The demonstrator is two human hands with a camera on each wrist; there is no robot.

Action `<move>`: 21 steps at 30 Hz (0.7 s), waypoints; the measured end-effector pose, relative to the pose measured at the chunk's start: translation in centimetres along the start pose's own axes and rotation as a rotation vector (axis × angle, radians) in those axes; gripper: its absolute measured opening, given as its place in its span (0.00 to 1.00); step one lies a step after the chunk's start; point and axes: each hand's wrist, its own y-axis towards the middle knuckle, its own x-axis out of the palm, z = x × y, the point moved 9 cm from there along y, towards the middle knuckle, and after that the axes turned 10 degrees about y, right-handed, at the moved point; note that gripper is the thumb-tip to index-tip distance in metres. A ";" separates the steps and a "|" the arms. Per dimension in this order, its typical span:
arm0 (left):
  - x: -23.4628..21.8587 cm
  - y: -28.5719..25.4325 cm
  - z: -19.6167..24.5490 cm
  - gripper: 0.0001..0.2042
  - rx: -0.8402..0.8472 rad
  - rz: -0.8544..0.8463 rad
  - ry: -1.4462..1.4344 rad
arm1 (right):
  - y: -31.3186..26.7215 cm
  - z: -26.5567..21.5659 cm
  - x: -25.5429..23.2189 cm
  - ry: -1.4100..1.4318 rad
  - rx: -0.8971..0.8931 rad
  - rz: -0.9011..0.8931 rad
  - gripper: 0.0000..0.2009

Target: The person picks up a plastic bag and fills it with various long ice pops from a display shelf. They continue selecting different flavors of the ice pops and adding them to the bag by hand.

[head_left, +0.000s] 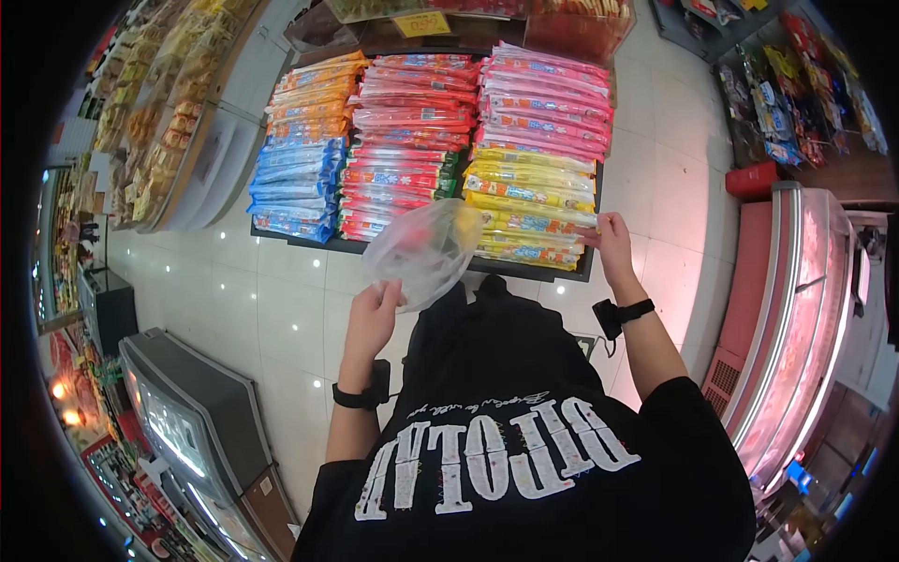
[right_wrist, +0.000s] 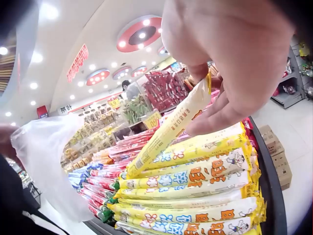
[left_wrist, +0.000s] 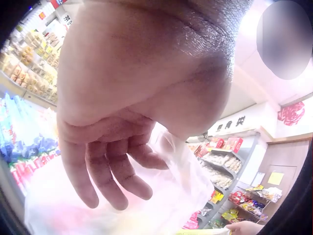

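Note:
My left hand (head_left: 372,323) pinches the rim of a clear plastic bag (head_left: 426,258) between thumb and finger; the other fingers hang loosely in the left wrist view. The bag spreads over the front of the display of packs. At the right side of the yellow stack, my right hand (head_left: 615,251) grips the end of a long yellow ice pop pack (right_wrist: 171,129). That pack slants up out of the row, its far end low over the other yellow packs (right_wrist: 190,183). Wristbands with cameras sit on both wrists.
Orange, blue, red and pink packs (head_left: 543,98) lie in neat stacks on the black-edged stand. A lit refrigerated case (head_left: 796,309) runs along the right, a grey chest freezer (head_left: 201,412) stands at lower left, and snack shelves (head_left: 173,112) rise at upper left. White tiles cover the floor.

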 end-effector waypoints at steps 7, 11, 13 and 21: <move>-0.6 0.7 0.4 0.25 -0.089 0.038 -0.005 | -0.7 -3.1 3.4 -0.012 -0.101 -0.118 0.14; -0.4 0.7 0.4 0.27 -0.084 0.088 0.045 | -1.8 -5.5 4.1 -0.099 -0.181 -0.129 0.10; -0.1 1.0 0.4 0.28 -0.087 0.091 0.104 | -3.2 -7.7 3.6 -0.101 -0.276 -0.097 0.08; 1.6 1.7 1.5 0.27 -0.052 0.084 0.245 | -12.1 -18.3 -0.5 0.035 -0.535 -0.078 0.07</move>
